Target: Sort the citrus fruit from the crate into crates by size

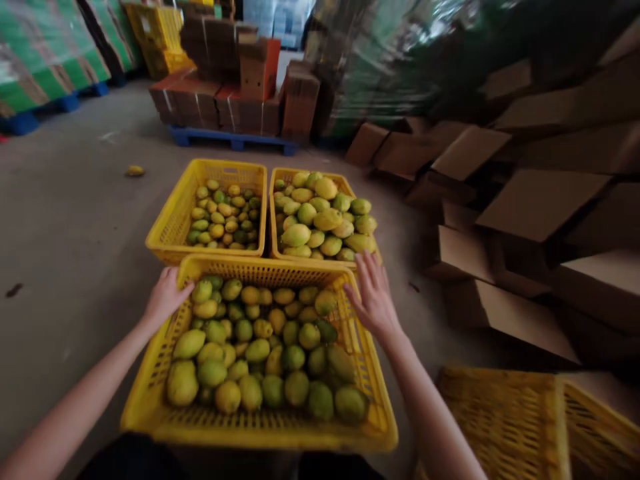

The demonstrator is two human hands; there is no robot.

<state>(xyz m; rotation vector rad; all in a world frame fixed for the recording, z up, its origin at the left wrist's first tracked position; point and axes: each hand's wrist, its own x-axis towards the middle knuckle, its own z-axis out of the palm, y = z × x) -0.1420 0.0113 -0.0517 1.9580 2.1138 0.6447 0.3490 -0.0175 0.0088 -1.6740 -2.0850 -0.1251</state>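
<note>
A yellow plastic crate (260, 437) stands before me, holding many oval yellow-green fruits (257, 350) that look like mangoes or small papayas. My left hand (167, 295) is at the crate's far left corner, its thumb over the rim and its other fingers partly hidden on the outside. At the far right corner my right hand (374, 297) is open, fingers spread over the rim, with nothing in it. Two more yellow crates adjoin the far side: the left crate (170, 217) has smaller fruits lower down, while in the right crate (274, 220) larger fruits are heaped above the rim.
Folded cardboard (190, 107) lies on a blue pallet (205, 137) behind the crates. Open cardboard boxes (540, 200) pile up on the right. Another yellow crate (500, 413) is at lower right. One loose fruit (135, 171) lies on the floor. Wrapped green stacks (45, 53) stand at far left.
</note>
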